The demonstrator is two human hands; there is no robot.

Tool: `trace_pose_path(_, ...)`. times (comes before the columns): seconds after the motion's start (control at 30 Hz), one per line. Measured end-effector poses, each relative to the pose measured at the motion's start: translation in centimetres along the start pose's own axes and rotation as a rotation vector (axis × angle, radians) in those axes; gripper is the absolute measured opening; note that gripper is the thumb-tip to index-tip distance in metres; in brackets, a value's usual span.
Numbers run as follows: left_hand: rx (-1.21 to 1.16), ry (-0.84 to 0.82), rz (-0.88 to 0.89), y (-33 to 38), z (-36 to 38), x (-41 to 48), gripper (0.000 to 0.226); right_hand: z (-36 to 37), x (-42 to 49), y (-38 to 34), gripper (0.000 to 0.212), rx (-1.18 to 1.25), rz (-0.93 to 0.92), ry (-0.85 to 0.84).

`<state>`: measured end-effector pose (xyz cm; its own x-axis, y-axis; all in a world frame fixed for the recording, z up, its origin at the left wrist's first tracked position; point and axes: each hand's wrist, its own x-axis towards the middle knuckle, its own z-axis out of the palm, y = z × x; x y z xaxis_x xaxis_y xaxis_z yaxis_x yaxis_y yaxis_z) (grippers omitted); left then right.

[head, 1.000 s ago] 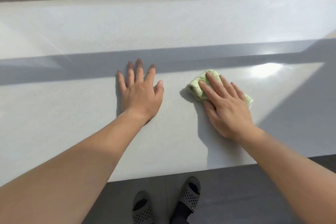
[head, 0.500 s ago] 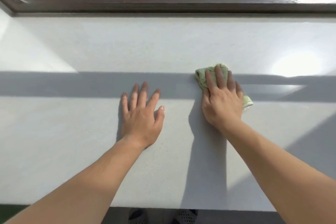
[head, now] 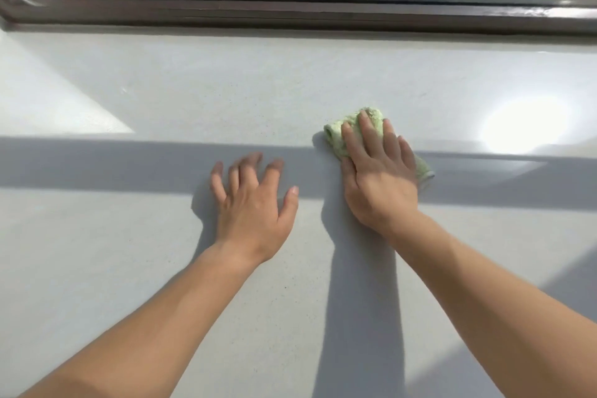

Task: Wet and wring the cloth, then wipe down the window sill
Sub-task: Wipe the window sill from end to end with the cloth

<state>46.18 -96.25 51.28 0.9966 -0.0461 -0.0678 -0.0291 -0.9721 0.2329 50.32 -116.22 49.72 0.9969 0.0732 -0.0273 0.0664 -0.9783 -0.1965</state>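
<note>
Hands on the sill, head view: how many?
2. The left hand rests on the bare window sill, centre frame. The right hand, just to its right, presses the green cloth flat onto the sill. Nothing in view could hide another.

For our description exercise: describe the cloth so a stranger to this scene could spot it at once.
Below the dark window frame runs a wide pale sill. Right of its middle, the right hand presses flat on a bunched cloth. It is the only green thing on the sill.
</note>
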Motion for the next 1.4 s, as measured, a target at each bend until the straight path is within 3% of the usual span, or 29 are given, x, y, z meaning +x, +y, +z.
trace_pose_path(0.1,0.04,0.032,0.033,-0.4,-0.3,4.9,0.058,-0.6,-0.9,1.0,0.052,-0.037,-0.286,-0.092)
trace_pose_path(0.13,0.063,0.012,0.04,-0.5,-0.2,6.6,0.059,-1.0,0.3,2.1,0.052,-0.037,-0.305,-0.108)
trace_pose_path(0.17,0.069,-0.012,0.034,-0.6,-0.1,8.2,0.06,-1.2,2.0,3.2,0.053,-0.037,-0.259,-0.096)
trace_pose_path(0.27,0.048,-0.065,-0.006,-0.5,0.5,11.0,0.063,-1.4,7.4,4.8,0.053,0.023,0.102,0.009)
trace_pose_path(0.33,0.063,-0.042,-0.006,-0.3,1.0,11.4,0.065,-0.9,8.7,3.3,0.053,0.04,0.204,0.054)
trace_pose_path(0.53,0.032,-0.018,-0.01,-0.2,1.1,11.5,0.066,-0.6,6.6,1.9,0.05,-0.026,-0.288,-0.046)
trace_pose_path(0.6,0.036,-0.019,-0.002,-0.2,1.1,11.5,0.066,-1.1,9.9,4.0,0.052,-0.044,-0.198,-0.026)
trace_pose_path(0.7,0.045,-0.023,-0.003,-0.2,1.2,11.5,0.066,-1.3,15.1,4.2,0.054,0.029,0.194,0.014)
trace_pose_path(0.73,0.044,-0.017,-0.004,-0.2,1.3,11.6,0.066,-0.9,15.8,2.7,0.054,0.038,0.248,0.034)
trace_pose_path(0.77,0.043,-0.007,-0.005,-0.2,1.4,11.7,0.066,-0.4,15.9,0.9,0.054,0.035,0.217,0.042)
trace_pose_path(0.9,0.052,0.027,0.008,0.1,1.5,11.7,0.066,0.5,15.0,-3.2,0.051,-0.026,-0.225,-0.04)
trace_pose_path(1.03,0.038,0.015,0.001,-0.4,1.4,11.9,0.066,-0.2,19.1,-2.0,0.05,-0.025,-0.287,-0.054)
trace_pose_path(1.13,0.036,0.004,0.008,-0.6,1.3,11.8,0.066,-0.4,18.9,0.9,0.05,-0.006,-0.194,-0.028)
trace_pose_path(1.27,0.06,-0.014,0.014,-0.8,1.2,11.8,0.066,-2.1,17.4,7.4,0.05,0.025,0.134,0.022)
trace_pose_path(1.33,0.067,-0.028,0.017,-0.7,1.0,11.8,0.066,-2.7,17.4,8.3,0.053,0.048,0.308,0.049)
trace_pose_path(1.4,0.074,-0.05,0.011,-0.7,0.8,11.8,0.066,-2.5,17.1,6.9,0.054,0.047,0.355,0.06)
